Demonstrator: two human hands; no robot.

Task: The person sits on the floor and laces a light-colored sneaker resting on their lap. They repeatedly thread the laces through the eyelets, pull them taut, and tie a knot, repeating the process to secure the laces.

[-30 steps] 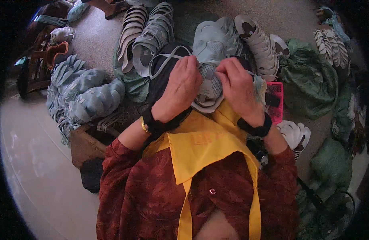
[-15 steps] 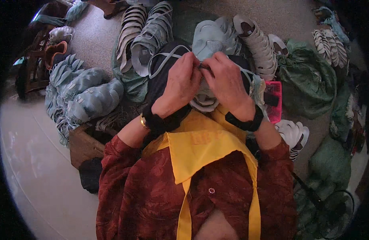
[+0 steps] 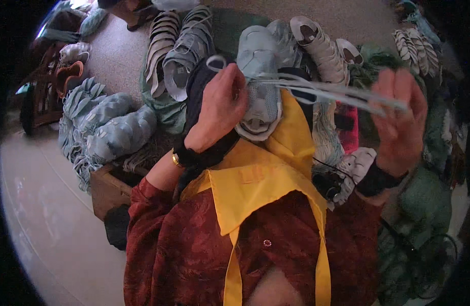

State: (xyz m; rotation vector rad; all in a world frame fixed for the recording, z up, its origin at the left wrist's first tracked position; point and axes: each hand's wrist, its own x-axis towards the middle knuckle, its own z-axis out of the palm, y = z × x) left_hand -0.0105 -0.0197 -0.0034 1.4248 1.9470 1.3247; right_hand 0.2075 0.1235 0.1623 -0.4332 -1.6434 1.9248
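Observation:
A pale blue-grey shoe upper (image 3: 263, 104) rests at my lap, its rounded opening toward me. Its left edge is gripped in the curled fingers of my left hand (image 3: 222, 104); the fingertips are partly hidden. A small loop of shoelace (image 3: 215, 62) sticks out above that hand. From the upper's middle, several strands of pale shoelace (image 3: 327, 92) run taut to the right. My right hand (image 3: 398, 117), blurred by motion, is closed on their far end, well away from the upper. Just beyond, more pale uppers (image 3: 258, 43) lie against the one I hold.
Stacked uppers (image 3: 189, 58) stand far left, and white ones (image 3: 319, 48) far right. Bundled blue-grey uppers (image 3: 120, 132) lie left beside a wooden box (image 3: 107, 191). A pink basket (image 3: 348, 125) and loose laces (image 3: 327, 132) are at right, near green sacking (image 3: 423, 204).
My right hand has swung out from the upper to the right, drawing the laces into long strands. My left hand stays at the upper, slightly lower and to the left.

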